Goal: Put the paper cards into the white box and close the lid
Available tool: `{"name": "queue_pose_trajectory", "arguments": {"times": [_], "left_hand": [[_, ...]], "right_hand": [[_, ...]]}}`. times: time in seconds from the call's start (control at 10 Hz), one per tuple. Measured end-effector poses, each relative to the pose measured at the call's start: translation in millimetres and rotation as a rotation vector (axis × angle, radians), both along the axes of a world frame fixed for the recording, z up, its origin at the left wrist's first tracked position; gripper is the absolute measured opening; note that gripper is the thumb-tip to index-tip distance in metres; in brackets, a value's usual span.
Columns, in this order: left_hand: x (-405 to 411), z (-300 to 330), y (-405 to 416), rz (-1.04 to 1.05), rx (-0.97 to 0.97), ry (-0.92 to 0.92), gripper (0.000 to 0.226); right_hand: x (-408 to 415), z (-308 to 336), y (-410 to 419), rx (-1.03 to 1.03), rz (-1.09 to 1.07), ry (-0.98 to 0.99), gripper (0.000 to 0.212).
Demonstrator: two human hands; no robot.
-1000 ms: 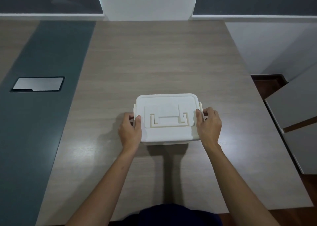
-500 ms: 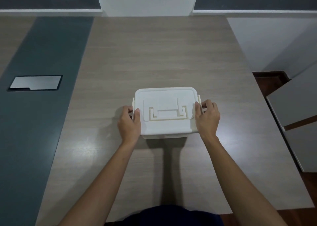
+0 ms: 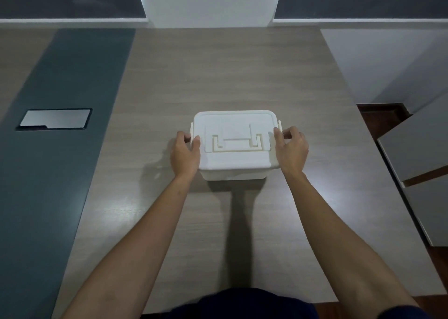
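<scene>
Both hands have barely shifted since a moment ago; they keep the same hold on the white box (image 3: 234,154), one at each short end. On the left hand (image 3: 184,156) the thumb (image 3: 195,142) lies over the edge of the lid (image 3: 234,122), while the other fingers curl around the left side latch (image 3: 191,129). On the right hand (image 3: 292,152) the thumb presses the lid's right edge, and the curled fingers (image 3: 289,133) sit against the right side latch (image 3: 279,125). Whether either latch is snapped fully down I cannot tell. So the box lies squarely between the two hands, gripped at its sides, with the lid seated flat on top and its fold-down handle (image 3: 237,144) lying flush. No paper cards show. Beyond the box stretches the wooden table (image 3: 218,76), and well off to the box's left a metal cover plate (image 3: 54,119) is set into a dark strip (image 3: 60,149).
</scene>
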State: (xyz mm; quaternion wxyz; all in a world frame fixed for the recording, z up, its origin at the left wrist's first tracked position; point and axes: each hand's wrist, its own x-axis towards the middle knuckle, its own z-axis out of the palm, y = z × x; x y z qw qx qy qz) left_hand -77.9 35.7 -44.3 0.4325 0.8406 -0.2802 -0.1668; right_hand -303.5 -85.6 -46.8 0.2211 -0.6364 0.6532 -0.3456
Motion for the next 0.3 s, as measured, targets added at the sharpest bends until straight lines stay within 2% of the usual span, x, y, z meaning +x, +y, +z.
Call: {"name": "queue_pose_trajectory", "arguments": {"times": [0.1, 0.2, 0.3], "left_hand": [[-0.7, 0.2, 13.7, 0.035, -0.005, 0.047, 0.03], [-6.5, -15.5, 43.4, 0.079, 0.013, 0.058, 0.042], [-24.0, -39.8, 79.1, -0.021, 0.154, -0.036, 0.054]], "right_hand": [[-7.7, -3.5, 11.8, 0.118, -0.065, -0.224, 0.048], [-21.4, -23.7, 46.4, 0.137, -0.101, -0.272, 0.05], [-32.9, -51.3, 94.3, 0.179, 0.0, -0.092, 0.047]]}}
